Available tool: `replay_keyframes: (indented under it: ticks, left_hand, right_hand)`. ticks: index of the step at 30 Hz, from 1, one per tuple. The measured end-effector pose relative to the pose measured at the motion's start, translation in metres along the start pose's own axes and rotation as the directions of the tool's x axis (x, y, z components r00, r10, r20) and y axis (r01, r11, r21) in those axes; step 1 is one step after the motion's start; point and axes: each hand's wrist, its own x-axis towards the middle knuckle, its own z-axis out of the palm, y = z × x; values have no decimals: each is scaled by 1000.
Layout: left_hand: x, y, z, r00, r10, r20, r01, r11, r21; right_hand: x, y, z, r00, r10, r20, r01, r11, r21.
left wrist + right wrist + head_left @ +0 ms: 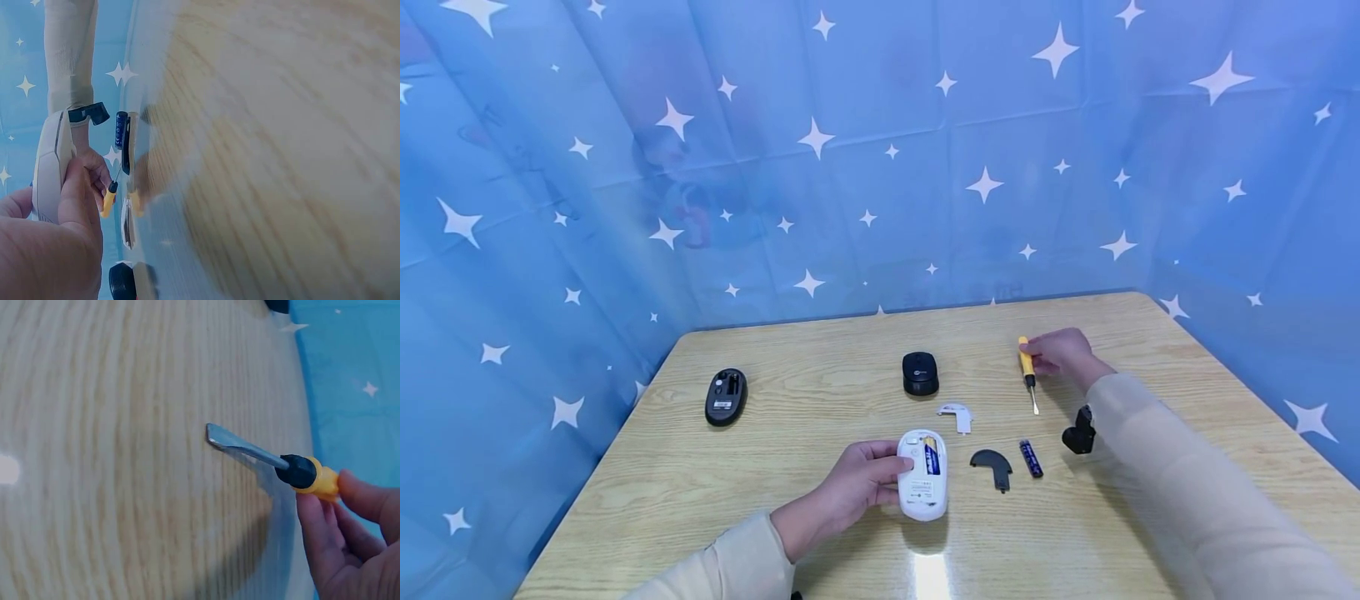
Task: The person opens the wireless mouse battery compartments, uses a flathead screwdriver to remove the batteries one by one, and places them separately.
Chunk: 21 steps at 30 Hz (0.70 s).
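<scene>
My left hand (pixel 861 482) grips a white computer mouse (pixel 917 498), underside up toward the head camera. Its battery bay is uncovered, and a blue AA battery (pixel 932 457) with a gold end lies in it. At the back right, my right hand (pixel 1062 353) pinches a flat-blade screwdriver (pixel 1027 362) by its yellow handle, blade pointing toward the front of the table. In the right wrist view, thumb and fingertips hold the yellow handle near its black collar (pixel 296 472). Between the hands lie a white battery cover (pixel 957 415), a dark grey battery cover (pixel 994 467) and another AA battery (pixel 1031 458).
A black mouse (pixel 920 373) stands upright at the back middle of the wooden table (pixel 820 383). Farther left, another black mouse (pixel 726 397) lies underside up with its bay uncovered. A blue curtain (pixel 880 167) with white stars surrounds the table.
</scene>
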Motion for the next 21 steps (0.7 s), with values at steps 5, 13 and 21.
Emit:
replay_keyframes:
  ticks: [5, 13, 21]
  left_hand:
    - [1, -1, 0, 1000, -1, -2, 1, 1000, -5]
    - [1, 0, -1, 1000, -8, -6, 8, 1000, 0]
    - [1, 1, -1, 1000, -14, -9, 14, 1000, 7]
  right_hand:
    - [1, 5, 3, 1000, -31, -3, 31, 999, 5]
    - [8, 11, 5, 999, -42, -1, 42, 998, -49]
    - [5, 11, 7, 997, -61, -42, 56, 993, -100]
